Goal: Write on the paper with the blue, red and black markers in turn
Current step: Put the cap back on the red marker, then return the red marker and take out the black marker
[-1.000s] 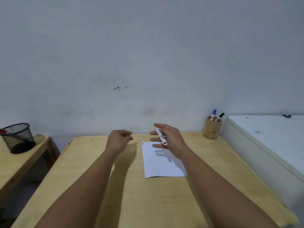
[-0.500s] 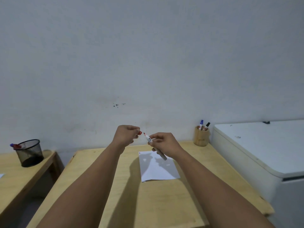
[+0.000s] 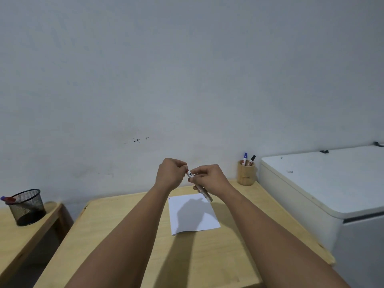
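Dim, even light — soft arm shadows fall across the paper (image 3: 193, 215).

Matt pale wood table (image 3: 207, 256), smooth white paper (image 3: 195, 219), black wire-mesh bin (image 3: 27, 206).

Two bare forearms reach in from the bottom edge, ending in the left hand (image 3: 170, 173) and the right hand (image 3: 209, 178) above the paper (image 3: 193, 215). No sleeves, gloves, rings, watch or bands show. The fingernails look short and unpainted.
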